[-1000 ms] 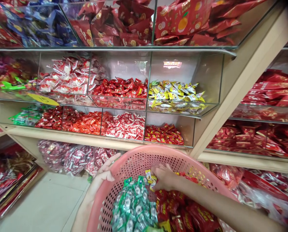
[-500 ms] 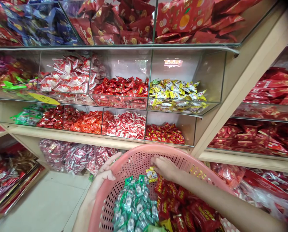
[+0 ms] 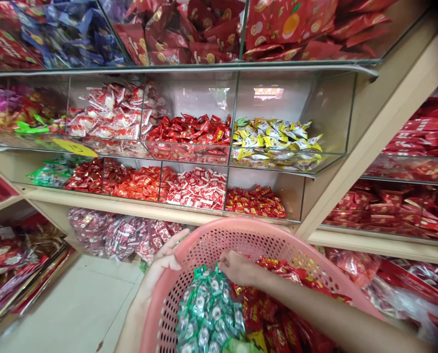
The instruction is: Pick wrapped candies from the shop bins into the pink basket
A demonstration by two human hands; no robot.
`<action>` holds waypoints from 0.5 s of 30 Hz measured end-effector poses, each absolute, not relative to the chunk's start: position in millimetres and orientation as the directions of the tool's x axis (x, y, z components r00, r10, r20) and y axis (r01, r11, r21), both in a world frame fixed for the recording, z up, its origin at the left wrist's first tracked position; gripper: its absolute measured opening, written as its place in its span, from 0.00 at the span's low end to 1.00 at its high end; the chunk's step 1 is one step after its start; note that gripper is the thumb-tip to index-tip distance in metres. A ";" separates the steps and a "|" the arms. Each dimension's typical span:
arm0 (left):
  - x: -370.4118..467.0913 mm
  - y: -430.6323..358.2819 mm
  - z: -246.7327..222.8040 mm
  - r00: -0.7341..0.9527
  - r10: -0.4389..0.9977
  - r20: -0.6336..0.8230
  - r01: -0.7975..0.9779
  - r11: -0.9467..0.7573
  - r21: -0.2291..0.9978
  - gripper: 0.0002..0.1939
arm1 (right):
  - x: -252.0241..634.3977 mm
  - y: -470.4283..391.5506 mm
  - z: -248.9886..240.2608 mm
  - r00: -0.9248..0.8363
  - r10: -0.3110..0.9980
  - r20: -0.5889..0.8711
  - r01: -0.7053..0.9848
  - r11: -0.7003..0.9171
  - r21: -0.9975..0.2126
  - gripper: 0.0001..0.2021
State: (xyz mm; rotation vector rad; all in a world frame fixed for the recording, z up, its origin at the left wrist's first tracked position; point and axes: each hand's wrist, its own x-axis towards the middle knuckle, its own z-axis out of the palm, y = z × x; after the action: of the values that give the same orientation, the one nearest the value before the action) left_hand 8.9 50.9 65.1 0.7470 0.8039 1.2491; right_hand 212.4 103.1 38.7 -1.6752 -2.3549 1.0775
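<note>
My left hand [image 3: 163, 262] grips the left rim of a pink perforated plastic basket [image 3: 155, 309], with some fingers stretched along the outside. My right hand [image 3: 237, 268] is inside the basket, its fingers curled together at the edge of a heap of green-and-clear wrapped candies [image 3: 207, 314]. Whatever those fingertips pinch is hidden. Red wrapped candies with yellow lettering [image 3: 266, 314] lie under and beside my right forearm. A light green packet [image 3: 241, 345] shows at the bottom of the view.
Ahead, glass-fronted shelves hold white-and-yellow candies [image 3: 273, 135], red candies [image 3: 191, 130] and red-and-white candies [image 3: 196, 189]. A yellow price tag [image 3: 75, 147] hangs at left. Bagged candies [image 3: 126, 238] sit below the shelf on the tiled floor [image 3: 82, 294]. A wooden upright [image 3: 380, 122] stands right.
My right hand has moved left and down inside the basket, from beside a yellow-and-white packet to the green candies. That packet no longer shows. The view has shifted slightly; my left hand keeps its grip.
</note>
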 end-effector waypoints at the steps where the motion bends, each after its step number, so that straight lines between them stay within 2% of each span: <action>1: 8.5 50.9 64.5 0.131 0.985 -0.113 -0.512 0.165 0.843 0.21 | 209.6 102.9 39.1 -0.409 0.846 -0.342 0.811 0.164 -0.562 0.10; 4: 6.5 52.4 62.5 0.161 0.979 -0.124 -0.512 0.191 0.838 0.33 | 201.3 101.0 36.9 -0.393 0.839 -0.377 0.817 0.130 -0.562 0.10; 7: 4.5 55.1 60.5 0.202 0.971 -0.125 -0.512 0.214 0.832 0.41 | 193.1 96.6 34.8 -0.375 0.795 -0.477 0.777 -0.011 -0.629 0.11; 10: 4.0 56.0 59.8 0.215 0.970 -0.114 -0.526 0.214 0.823 0.43 | 185.2 91.3 38.4 -0.402 0.729 -0.554 0.663 -0.186 -0.725 0.10; 12: 4.9 54.6 60.7 0.220 0.968 -0.117 -0.526 0.219 0.822 0.44 | 180.3 88.1 43.0 -0.431 0.711 -0.556 0.580 -0.253 -0.774 0.09; 15: 8.6 50.1 64.9 0.193 0.973 -0.127 -0.526 0.212 0.824 0.44 | 174.8 81.3 50.8 -0.486 0.744 -0.459 0.457 -0.231 -0.859 0.08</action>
State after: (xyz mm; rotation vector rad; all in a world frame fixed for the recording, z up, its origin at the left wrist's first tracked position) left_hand 8.6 50.1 64.9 0.7292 0.7603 1.1937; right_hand 174.8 81.3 50.8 -1.4428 -1.7811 1.7862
